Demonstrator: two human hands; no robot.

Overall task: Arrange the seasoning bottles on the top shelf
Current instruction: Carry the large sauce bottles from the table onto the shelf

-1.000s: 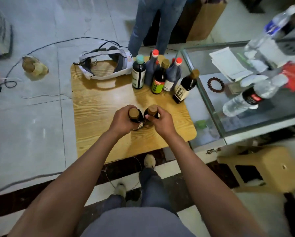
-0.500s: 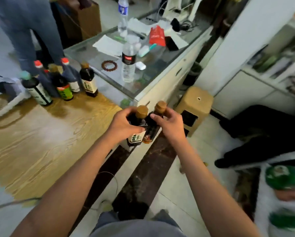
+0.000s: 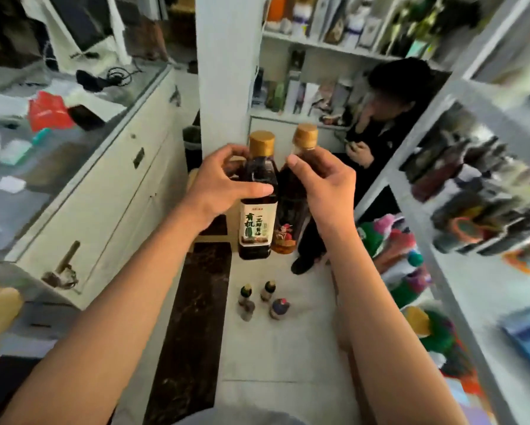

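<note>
Currently, from the head view, I hold two seasoning bottles upright in the air in front of me, side by side and touching. My left hand (image 3: pixel 219 187) is wrapped around the shoulder of the soy sauce bottle (image 3: pixel 257 204), a dark bottle with a tan cap and a cream label bearing green print. My right hand (image 3: pixel 326 187) grips the neck and shoulder of the reddish bottle (image 3: pixel 288 216), which has a similar tan cap and a red figure printed low on its side. Both bottles are well clear of the floor. Below them, three small bottles (image 3: pixel 262 300) stand on the pale floor beside a dark marble strip (image 3: pixel 193 317). A glass-topped worktop (image 3: pixel 110 142) runs along my left. White shelves (image 3: pixel 460 271) with blurred packaged goods stand to my right. A person in dark clothing (image 3: pixel 383 124) is just beyond the bottles.
</note>
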